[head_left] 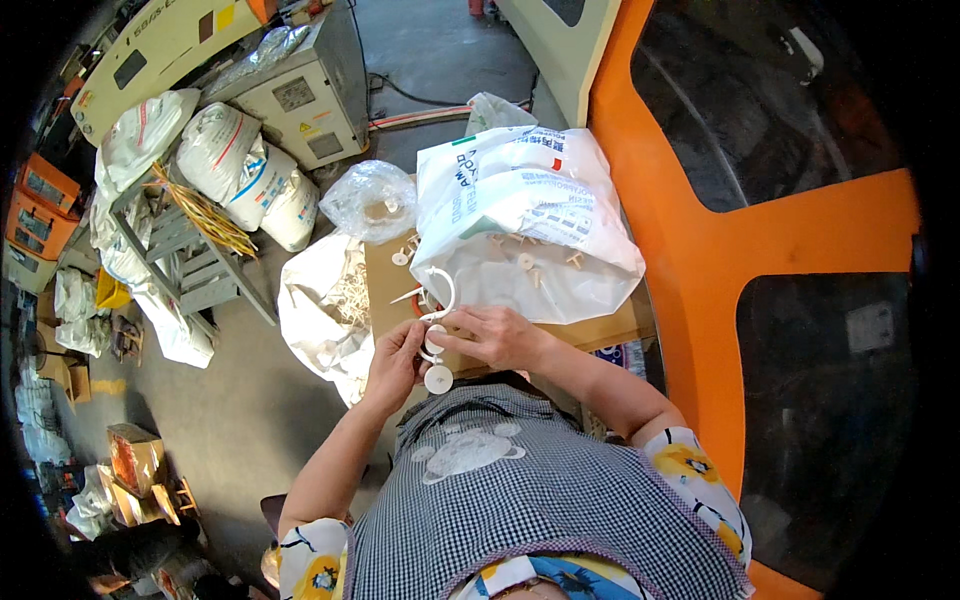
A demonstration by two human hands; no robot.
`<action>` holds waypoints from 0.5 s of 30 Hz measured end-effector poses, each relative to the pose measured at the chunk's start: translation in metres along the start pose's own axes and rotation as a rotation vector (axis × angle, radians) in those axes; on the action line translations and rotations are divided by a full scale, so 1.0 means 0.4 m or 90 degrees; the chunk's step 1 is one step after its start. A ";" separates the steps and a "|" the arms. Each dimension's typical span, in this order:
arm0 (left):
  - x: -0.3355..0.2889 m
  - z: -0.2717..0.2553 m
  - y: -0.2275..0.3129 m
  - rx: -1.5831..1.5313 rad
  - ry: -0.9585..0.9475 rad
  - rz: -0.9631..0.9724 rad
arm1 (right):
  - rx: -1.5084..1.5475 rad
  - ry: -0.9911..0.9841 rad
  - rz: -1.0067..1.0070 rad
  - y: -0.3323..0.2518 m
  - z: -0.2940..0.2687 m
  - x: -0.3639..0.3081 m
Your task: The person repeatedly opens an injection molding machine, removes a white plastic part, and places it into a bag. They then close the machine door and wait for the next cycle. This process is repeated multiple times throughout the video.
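Near the front edge of a cardboard-covered work surface (385, 285), both hands hold a white moulded plastic piece (447, 288). It has a curved, hook-like arm at the top and round discs (438, 379) lower down. My left hand (396, 360) is closed on its left side, thumb and fingers pinched together. From the right, my right hand (497, 337) pinches its middle with thumb and forefinger. The fingers partly hide where the piece is gripped. Small pale plastic parts (526, 262) with disc heads lie by a large white plastic bag (520, 185) just beyond.
An open white sack (335, 310) of small pale parts stands left of the surface. A clear plastic bag (370, 200) sits behind it. An orange machine frame (690, 300) closes off the right. Full sacks (240, 165), a grey slatted rack (195, 250) and a metal cabinet (310, 95) stand at the far left.
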State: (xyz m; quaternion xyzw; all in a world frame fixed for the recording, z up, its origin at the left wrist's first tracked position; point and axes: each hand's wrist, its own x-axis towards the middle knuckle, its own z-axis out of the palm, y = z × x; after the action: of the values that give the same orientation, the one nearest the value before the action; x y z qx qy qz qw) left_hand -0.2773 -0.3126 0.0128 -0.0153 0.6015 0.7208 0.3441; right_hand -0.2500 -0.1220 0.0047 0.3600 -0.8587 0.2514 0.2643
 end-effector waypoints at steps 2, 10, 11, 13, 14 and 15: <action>0.007 0.005 0.004 0.157 0.035 0.078 | -0.017 -0.018 0.010 0.004 0.001 0.000; 0.019 0.035 -0.038 0.460 0.136 0.499 | 0.265 0.006 0.406 0.010 0.064 -0.075; 0.026 0.034 -0.020 0.329 0.111 0.395 | 0.247 0.037 0.389 0.012 0.041 -0.073; 0.038 0.042 0.022 0.071 0.064 0.179 | 0.215 0.097 0.354 0.018 0.000 -0.061; 0.042 0.041 0.012 0.072 0.020 0.168 | 0.242 0.061 0.298 0.018 -0.010 -0.057; 0.038 0.048 0.009 0.042 -0.002 0.123 | 0.235 0.046 0.245 0.013 -0.012 -0.054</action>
State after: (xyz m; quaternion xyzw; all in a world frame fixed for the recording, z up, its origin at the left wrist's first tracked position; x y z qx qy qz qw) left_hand -0.2834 -0.2885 0.0146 0.0553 0.6233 0.7302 0.2743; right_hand -0.2397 -0.1053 -0.0067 0.2228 -0.8411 0.4620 0.1715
